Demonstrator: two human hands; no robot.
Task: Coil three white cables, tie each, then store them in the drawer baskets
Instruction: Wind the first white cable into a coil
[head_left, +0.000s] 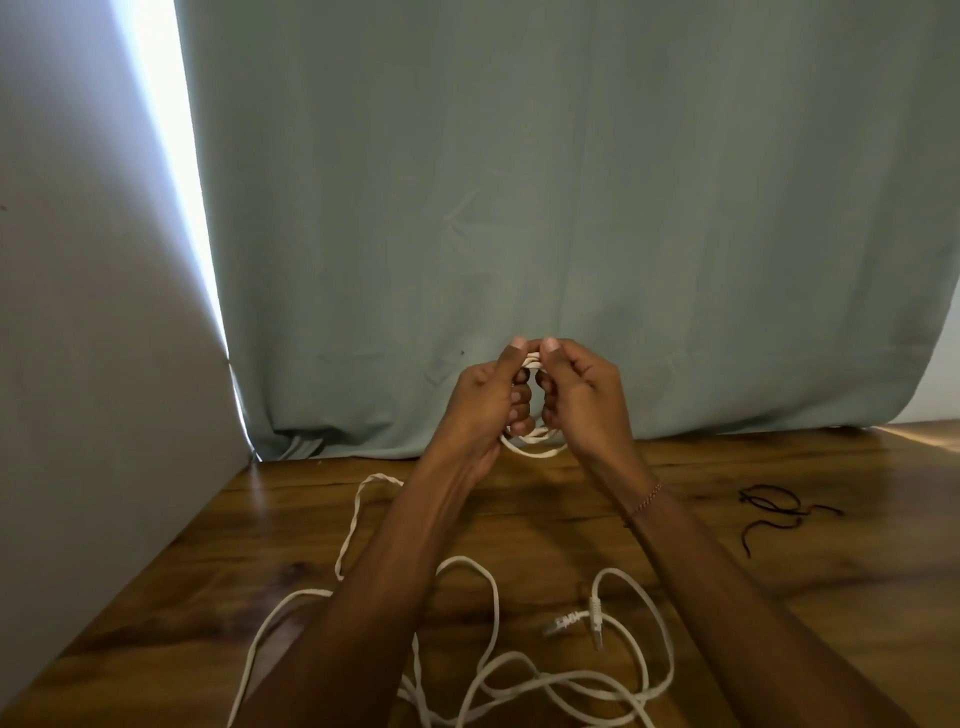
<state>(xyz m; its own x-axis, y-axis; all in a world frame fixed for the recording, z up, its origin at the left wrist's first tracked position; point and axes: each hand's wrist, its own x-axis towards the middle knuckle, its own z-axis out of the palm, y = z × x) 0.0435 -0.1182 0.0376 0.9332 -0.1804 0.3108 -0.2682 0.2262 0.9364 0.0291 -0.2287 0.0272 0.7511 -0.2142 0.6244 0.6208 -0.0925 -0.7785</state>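
White cable coil (532, 447) at frame centre, raised above worktop (727, 571). Left hand (480, 402) and right hand (584, 400) together, fingers curled, both gripping coil. Loose white cables (519, 670) sprawl lower frame; black ties (774, 506) right.

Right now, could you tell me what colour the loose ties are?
Black ties, head view.

Hands (540, 395) hide most of the coil (535, 447).

Wooden table (545, 525), below the fingers (521, 402): loose white cables (488, 670) beneath, black ties (779, 512) to their right.
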